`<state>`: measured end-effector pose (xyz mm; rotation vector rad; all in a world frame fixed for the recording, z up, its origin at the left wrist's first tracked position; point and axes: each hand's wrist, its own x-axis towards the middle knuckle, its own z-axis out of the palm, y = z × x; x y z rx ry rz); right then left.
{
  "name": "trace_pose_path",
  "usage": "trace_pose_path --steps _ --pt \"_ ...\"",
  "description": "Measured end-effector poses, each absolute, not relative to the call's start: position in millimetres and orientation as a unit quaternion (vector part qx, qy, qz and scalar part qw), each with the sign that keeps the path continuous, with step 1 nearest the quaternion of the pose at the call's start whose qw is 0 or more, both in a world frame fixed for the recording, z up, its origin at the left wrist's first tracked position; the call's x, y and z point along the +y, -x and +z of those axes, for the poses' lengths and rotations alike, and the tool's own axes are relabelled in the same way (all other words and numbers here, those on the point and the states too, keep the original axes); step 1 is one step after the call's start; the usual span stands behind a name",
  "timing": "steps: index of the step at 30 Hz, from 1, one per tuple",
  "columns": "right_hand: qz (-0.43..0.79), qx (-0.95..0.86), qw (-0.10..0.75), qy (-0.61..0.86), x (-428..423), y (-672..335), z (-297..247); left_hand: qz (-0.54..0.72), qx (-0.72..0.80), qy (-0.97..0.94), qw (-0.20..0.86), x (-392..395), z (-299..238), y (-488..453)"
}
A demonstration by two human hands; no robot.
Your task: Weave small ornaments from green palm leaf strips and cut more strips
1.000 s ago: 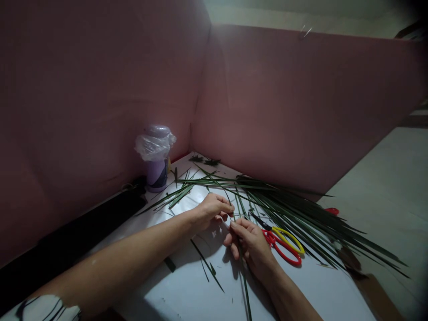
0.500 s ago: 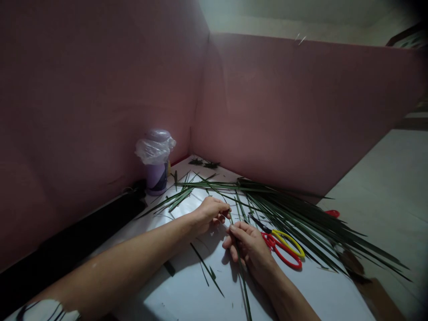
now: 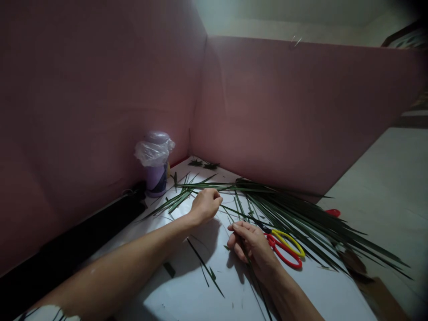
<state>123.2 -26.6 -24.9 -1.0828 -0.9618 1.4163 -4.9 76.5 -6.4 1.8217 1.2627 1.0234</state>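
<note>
My left hand (image 3: 206, 206) is closed, its fingers curled over a long narrow green leaf (image 3: 239, 211) that runs out to the right toward the scissors. Lower and to the right, my right hand (image 3: 249, 243) pinches a thin green leaf strip (image 3: 262, 296), whose tail hangs down past the wrist toward the bottom edge. The fingertips of the left hand are turned away and partly hidden. Just right of my right hand lie scissors (image 3: 286, 252) with one red and one yellow handle loop; their blades are partly covered by leaf.
A large bundle of long green leaves (image 3: 301, 218) spreads across the right of the white table (image 3: 187, 298). Cut leaf pieces (image 3: 205, 267) lie in front. A purple container (image 3: 156, 178) under clear plastic stands at the back left, beside pink walls (image 3: 284, 111).
My left hand has moved away from the right hand, up and left, and a long leaf has shifted nearer with it. The strip's tail under my right hand has swung right.
</note>
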Motion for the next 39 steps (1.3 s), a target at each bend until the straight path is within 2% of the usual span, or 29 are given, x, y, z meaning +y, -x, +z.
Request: trace_pose_path --steps 3,7,10,13,16,19,21,25,27,32,39 --pt "0.592 -0.405 0.530 0.452 -24 -125 -27 0.394 0.473 -0.747 0.250 77 -6 6" --pt "0.589 -0.408 0.522 0.462 -21 -129 -28 0.385 0.420 -0.785 0.243 73 -5 5" --pt "0.587 -0.400 0.522 0.473 -21 -131 -26 0.398 0.443 -0.757 0.269 67 -1 4" --pt "0.579 -0.391 0.539 0.471 -21 -131 -23 0.335 0.479 -0.715 0.382 57 1 2" --pt "0.574 -0.398 0.540 0.469 -21 -131 -22 0.259 0.443 -0.645 0.566 46 -1 -3" --pt "0.576 -0.413 0.523 0.474 -20 -129 -24 0.290 0.389 -0.491 0.724 41 -8 -9" --pt "0.575 -0.424 0.508 0.481 -20 -127 -26 0.321 0.387 -0.414 0.759 44 -12 -10" --pt "0.551 -0.456 0.480 0.508 -19 -121 -24 0.365 0.397 -0.381 0.751 56 -11 -5" --pt "0.499 -0.480 0.480 0.539 -17 -121 -19 0.386 0.393 -0.386 0.740 61 -8 -2" --pt "0.235 -0.564 0.471 0.636 -6 -134 0 0.417 0.346 -0.433 0.721 64 -2 2" --pt "0.045 -0.580 0.469 0.665 2 -154 33 0.408 0.221 -0.589 0.662 58 15 6"
